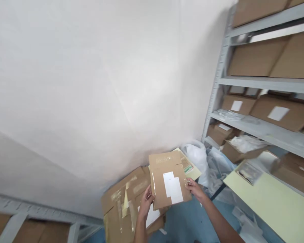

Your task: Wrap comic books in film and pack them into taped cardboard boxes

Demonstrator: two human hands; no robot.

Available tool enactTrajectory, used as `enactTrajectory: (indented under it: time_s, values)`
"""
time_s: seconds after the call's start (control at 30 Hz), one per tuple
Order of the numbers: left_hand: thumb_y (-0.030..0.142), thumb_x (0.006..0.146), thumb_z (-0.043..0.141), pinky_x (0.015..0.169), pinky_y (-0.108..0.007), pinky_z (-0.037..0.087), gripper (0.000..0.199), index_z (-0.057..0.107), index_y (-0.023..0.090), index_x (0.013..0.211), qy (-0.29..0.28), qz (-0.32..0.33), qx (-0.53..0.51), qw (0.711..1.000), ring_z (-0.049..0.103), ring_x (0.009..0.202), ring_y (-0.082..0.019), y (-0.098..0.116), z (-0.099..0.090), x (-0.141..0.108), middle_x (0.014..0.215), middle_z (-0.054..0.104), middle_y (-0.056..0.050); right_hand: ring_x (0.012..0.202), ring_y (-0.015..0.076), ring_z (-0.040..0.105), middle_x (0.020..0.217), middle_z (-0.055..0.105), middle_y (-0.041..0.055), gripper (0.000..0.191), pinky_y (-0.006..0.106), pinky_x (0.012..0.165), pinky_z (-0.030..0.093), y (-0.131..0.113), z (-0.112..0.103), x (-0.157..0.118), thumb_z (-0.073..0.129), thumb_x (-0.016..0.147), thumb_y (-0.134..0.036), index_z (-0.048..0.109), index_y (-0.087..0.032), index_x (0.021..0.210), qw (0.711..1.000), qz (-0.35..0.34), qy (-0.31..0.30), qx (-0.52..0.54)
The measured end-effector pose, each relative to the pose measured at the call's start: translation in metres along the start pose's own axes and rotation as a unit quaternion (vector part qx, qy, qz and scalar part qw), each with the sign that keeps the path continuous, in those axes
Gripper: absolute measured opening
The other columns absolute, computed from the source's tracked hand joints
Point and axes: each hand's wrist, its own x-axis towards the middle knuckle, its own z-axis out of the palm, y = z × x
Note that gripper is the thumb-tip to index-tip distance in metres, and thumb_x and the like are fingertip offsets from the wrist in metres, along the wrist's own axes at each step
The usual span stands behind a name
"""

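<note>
A flattened cardboard box (158, 184) with white labels and strips of clear tape is held up in front of me. My left hand (147, 201) grips its left edge low down, and my right hand (194, 188) pinches the right edge. The fingers behind the cardboard are hidden. Below and to the left, more flattened cardboard (116, 219) with torn tape leans against the wall. Behind the held piece, a pale yellow board (194, 170) with a green-marked label shows at its right.
Grey metal shelving (258, 84) with cardboard boxes stands on the right. A light green tabletop (276, 209) carries a small clear bag (250, 171). White plastic bags (197, 158) lie by the wall. Another metal rack (40, 214) is at lower left.
</note>
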Motion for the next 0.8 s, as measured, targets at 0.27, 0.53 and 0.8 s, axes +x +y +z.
enactTrajectory:
  time_s: [0.27, 0.53, 0.8]
  values:
    - [0.058, 0.063, 0.087, 0.088, -0.041, 0.06, 0.085, 0.07, 0.029, 0.141, -0.168, -0.013, 0.088, 0.982, 0.075, 0.101, -0.03, 0.017, 0.241, 0.024, 0.107, 0.077, -0.009, 0.093, 0.0309, 0.073, 0.102, 0.08, 0.0054, 0.053, 0.042, 0.085, 0.052, -0.066, -0.189, -0.104, 0.088, 0.061, -0.041, 0.072, -0.028, 0.11, 0.982, -0.072, 0.159, 0.071]
    - [0.049, 0.061, 0.091, 0.088, -0.039, 0.059, 0.085, 0.07, 0.023, 0.139, -0.328, -0.008, 0.105, 0.939, 0.076, 0.098, -0.029, -0.016, 0.472, 0.027, 0.105, 0.079, -0.009, 0.081, 0.0218, 0.067, 0.088, 0.072, -0.0007, 0.052, 0.03, 0.071, 0.046, -0.107, -0.333, -0.225, 0.086, 0.065, -0.044, 0.069, -0.027, 0.111, 0.934, -0.124, 0.324, 0.084]
    - [0.039, 0.061, 0.09, 0.075, -0.03, 0.057, 0.084, 0.068, 0.023, 0.141, -0.453, -0.068, 0.141, 0.878, 0.074, 0.086, -0.021, -0.033, 0.623, 0.017, 0.1, 0.075, -0.006, 0.084, 0.0197, 0.064, 0.091, 0.067, -0.0009, 0.059, 0.032, 0.076, 0.048, -0.101, -0.417, -0.302, 0.08, 0.065, -0.032, 0.07, -0.029, 0.123, 0.893, -0.142, 0.403, 0.139]
